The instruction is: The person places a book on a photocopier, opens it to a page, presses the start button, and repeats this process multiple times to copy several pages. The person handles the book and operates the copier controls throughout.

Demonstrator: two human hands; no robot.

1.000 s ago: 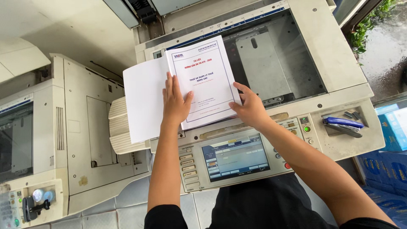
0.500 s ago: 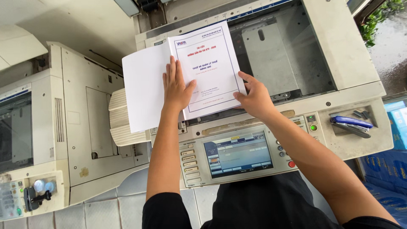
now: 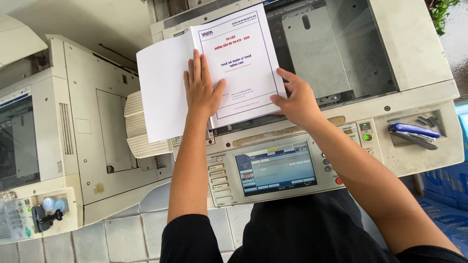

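Observation:
An open white booklet [image 3: 243,58] with a blue-bordered printed cover lies face down over the left of the copier's scanner glass [image 3: 356,53]. My left hand [image 3: 201,90] presses flat on the cover near the spine, fingers together. My right hand [image 3: 297,100] grips the cover's lower right edge, fingers spread over it. The blank back cover [image 3: 161,92] hangs past the copier's left side.
The copier's control panel with a lit touchscreen [image 3: 275,168] sits below my hands, a green button [image 3: 367,137] and red button [image 3: 339,180] to its right. A blue stapler [image 3: 414,134] rests in a tray at right. A second copier [image 3: 53,146] stands at left.
The booklet and both hands have stayed together on the glass. My right fingers have spread wider along the cover's edge, and the view has shifted slightly.

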